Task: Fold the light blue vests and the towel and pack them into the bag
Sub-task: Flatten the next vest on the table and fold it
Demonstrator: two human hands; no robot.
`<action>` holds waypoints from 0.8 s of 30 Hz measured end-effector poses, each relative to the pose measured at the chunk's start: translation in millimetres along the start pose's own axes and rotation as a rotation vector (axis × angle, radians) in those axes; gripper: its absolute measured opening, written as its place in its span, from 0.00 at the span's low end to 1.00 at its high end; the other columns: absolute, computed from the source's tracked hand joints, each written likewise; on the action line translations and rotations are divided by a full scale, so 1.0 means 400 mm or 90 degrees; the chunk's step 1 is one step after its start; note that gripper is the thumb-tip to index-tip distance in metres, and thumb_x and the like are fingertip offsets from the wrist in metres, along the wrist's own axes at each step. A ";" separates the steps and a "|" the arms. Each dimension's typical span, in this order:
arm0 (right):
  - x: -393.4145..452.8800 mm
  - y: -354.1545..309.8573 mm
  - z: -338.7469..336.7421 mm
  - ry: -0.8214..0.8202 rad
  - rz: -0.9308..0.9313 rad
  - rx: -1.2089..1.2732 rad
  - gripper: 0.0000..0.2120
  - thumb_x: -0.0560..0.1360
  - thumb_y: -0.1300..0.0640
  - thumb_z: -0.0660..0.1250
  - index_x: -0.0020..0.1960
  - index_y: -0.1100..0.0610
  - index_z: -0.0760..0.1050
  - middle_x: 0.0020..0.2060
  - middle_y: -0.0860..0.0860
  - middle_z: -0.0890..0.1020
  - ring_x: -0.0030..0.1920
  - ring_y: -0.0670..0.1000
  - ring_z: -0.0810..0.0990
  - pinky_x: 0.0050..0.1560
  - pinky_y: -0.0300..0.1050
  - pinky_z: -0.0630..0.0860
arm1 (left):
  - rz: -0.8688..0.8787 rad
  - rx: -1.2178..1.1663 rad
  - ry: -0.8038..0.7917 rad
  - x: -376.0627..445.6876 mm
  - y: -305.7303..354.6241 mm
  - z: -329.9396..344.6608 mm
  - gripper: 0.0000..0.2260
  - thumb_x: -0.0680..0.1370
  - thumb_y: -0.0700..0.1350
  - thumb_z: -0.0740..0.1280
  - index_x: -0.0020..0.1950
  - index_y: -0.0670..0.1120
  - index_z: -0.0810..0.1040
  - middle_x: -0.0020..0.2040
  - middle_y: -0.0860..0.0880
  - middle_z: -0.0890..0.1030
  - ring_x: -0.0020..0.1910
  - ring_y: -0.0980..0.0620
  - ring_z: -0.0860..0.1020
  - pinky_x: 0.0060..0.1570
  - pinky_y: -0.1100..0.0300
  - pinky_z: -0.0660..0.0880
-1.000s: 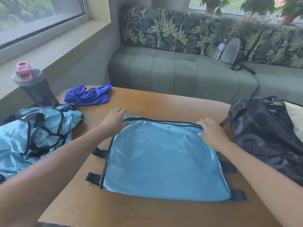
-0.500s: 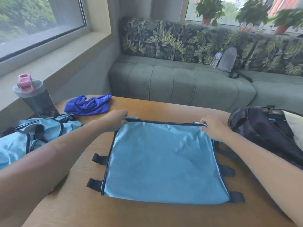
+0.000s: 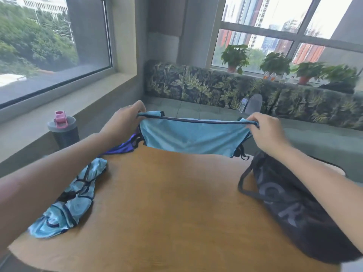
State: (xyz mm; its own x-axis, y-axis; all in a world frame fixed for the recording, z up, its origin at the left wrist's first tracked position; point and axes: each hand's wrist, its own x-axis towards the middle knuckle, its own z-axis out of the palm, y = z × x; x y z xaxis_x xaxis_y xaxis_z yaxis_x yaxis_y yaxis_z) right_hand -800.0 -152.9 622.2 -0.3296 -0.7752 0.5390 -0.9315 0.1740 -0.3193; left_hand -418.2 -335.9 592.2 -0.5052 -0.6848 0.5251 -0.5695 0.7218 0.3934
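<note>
We see the light blue vest (image 3: 193,137) lifted clear of the tabletop (image 3: 167,203), where half a second ago it lay flat with its dark side straps spread out. The left hand (image 3: 121,122) pinches its upper left corner and the right hand (image 3: 265,132) pinches the upper right, each grip curled tight on the dark-trimmed top edge, which is stretched taut between them. The cloth hangs in front of the sofa (image 3: 216,87), its lower edge level with the far rim of the tabletop. The view has tilted upward, so more window shows. A second light blue vest (image 3: 66,203) lies crumpled at the left edge. The dark blue towel (image 3: 121,147) is mostly hidden behind the left forearm; it appears unmoved. The dark bag (image 3: 290,209) rests on the right, under the right forearm.
</note>
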 end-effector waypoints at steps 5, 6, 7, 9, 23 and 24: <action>-0.282 0.010 0.047 0.000 -0.001 0.009 0.09 0.76 0.66 0.70 0.53 0.56 0.81 0.52 0.53 0.83 0.53 0.55 0.80 0.51 0.48 0.75 | 0.068 0.001 0.024 -0.254 -0.012 0.053 0.04 0.80 0.39 0.68 0.54 0.41 0.76 0.52 0.42 0.81 0.52 0.43 0.76 0.51 0.54 0.68; -0.359 0.017 0.068 -0.009 0.004 -0.013 0.09 0.75 0.66 0.71 0.53 0.56 0.81 0.52 0.52 0.83 0.53 0.55 0.80 0.50 0.49 0.76 | 0.074 0.010 0.021 -0.325 -0.022 0.077 0.05 0.80 0.39 0.69 0.54 0.41 0.76 0.53 0.42 0.81 0.54 0.42 0.77 0.52 0.55 0.69; -0.435 0.025 0.092 -0.027 0.008 -0.037 0.10 0.73 0.65 0.73 0.52 0.55 0.82 0.52 0.51 0.82 0.53 0.54 0.80 0.48 0.50 0.77 | 0.077 0.016 0.004 -0.395 -0.035 0.103 0.05 0.80 0.41 0.68 0.54 0.42 0.76 0.55 0.43 0.81 0.55 0.41 0.78 0.53 0.55 0.70; -0.587 0.043 0.141 -0.086 -0.008 -0.074 0.11 0.70 0.66 0.76 0.49 0.54 0.81 0.49 0.50 0.82 0.51 0.53 0.80 0.47 0.49 0.77 | 0.075 0.043 -0.065 -0.535 -0.060 0.159 0.07 0.81 0.48 0.63 0.55 0.46 0.74 0.56 0.47 0.79 0.56 0.43 0.77 0.51 0.53 0.74; -0.937 0.019 0.224 -0.204 0.037 -0.065 0.24 0.81 0.39 0.53 0.66 0.54 0.74 0.58 0.46 0.80 0.60 0.50 0.75 0.66 0.47 0.64 | -0.056 0.004 -0.272 -0.651 -0.025 0.215 0.15 0.86 0.54 0.55 0.65 0.51 0.76 0.61 0.54 0.79 0.59 0.53 0.76 0.53 0.55 0.72; -0.934 0.020 0.226 -0.220 0.048 -0.065 0.26 0.82 0.37 0.50 0.67 0.52 0.74 0.57 0.45 0.80 0.60 0.49 0.76 0.67 0.46 0.64 | -0.067 0.020 -0.290 -0.622 -0.036 0.233 0.13 0.86 0.49 0.56 0.67 0.51 0.76 0.63 0.54 0.78 0.62 0.52 0.75 0.54 0.54 0.73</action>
State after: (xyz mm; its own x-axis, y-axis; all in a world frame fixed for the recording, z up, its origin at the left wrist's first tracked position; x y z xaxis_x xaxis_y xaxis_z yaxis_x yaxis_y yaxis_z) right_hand -670.4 83.1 348.0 -0.3422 -0.9143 0.2166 -0.9231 0.2841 -0.2591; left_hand -344.9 -185.3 385.6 -0.6732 -0.7333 0.0953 -0.6487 0.6475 0.4000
